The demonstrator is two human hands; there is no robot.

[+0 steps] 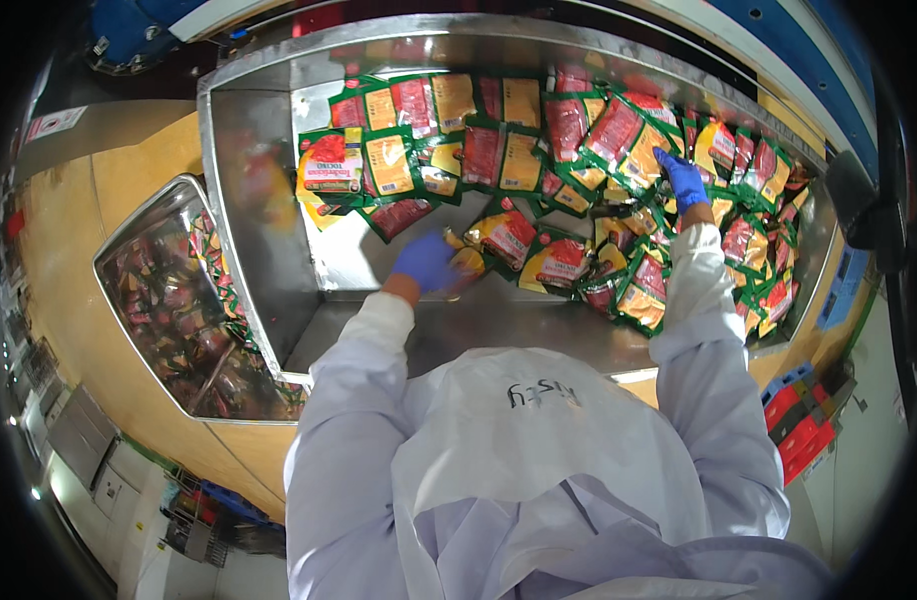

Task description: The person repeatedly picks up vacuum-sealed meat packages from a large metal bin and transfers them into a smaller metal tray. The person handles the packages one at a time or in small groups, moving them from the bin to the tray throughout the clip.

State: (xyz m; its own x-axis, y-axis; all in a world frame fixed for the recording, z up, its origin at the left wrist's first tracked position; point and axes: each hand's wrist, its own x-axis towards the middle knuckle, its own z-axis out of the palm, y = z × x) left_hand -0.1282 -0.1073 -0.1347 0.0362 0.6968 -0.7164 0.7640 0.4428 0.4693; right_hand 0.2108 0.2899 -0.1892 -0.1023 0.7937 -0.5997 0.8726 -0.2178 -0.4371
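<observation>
My left hand (426, 262), in a blue glove, is blurred over the near middle of a stainless steel trough (267, 225). Its fingers reach a yellow and green packet (470, 262); whether they grip it cannot be made out. On the right, my gloved right hand (683, 182) has its fingers on the edge of a red, yellow and green food packet (625, 141) lying tilted on top of others. Flat packets in rough rows (503, 154) line the far side of the trough. Looser packets (758, 247) are heaped at its right end, partly behind my right forearm.
A second steel-rimmed bin (166, 300) full of similar packets stands to the left, lower than the trough. Raised metal walls surround the trough. A dark fixture (848, 199) juts out by the right end. Red crates (796, 431) stand at the lower right.
</observation>
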